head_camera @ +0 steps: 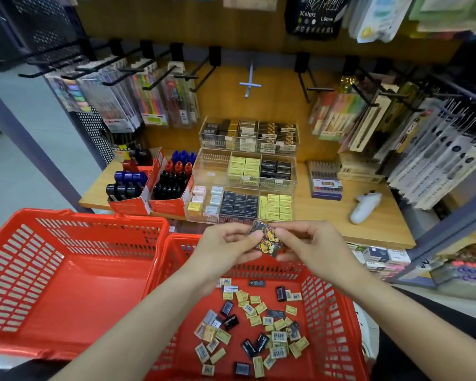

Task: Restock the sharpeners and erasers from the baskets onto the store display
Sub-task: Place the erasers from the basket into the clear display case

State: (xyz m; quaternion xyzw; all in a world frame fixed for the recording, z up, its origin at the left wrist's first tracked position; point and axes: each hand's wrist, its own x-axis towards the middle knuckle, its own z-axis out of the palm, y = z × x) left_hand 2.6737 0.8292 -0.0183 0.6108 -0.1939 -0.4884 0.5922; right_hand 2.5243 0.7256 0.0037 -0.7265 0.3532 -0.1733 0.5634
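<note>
1. Pinching from both sides, the left hand and the right hand are seen holding a small stack of black erasers with orange-yellow artwork; fingers and thumbs of each hand are curled onto the stack's ends.
2. The held erasers are raised above the far rim of the right red basket, just in front of the clear display trays.
3. Loose erasers and sharpeners, in yellow, black and grey wrappers, are scattered over the floor of the right basket.
4. A second red basket is placed directly to the left, touching the first along one side.
5. The display trays are arranged in three stepped tiers on the wooden shelf; their compartments are filled with yellow, black, pastel and patterned erasers.
6. Red cardboard boxes of black, blue and red items are set to the left of the trays.
7. A white handheld device is laid on the shelf to the right.
8. Packaged pens are hung on hooks behind.
</note>
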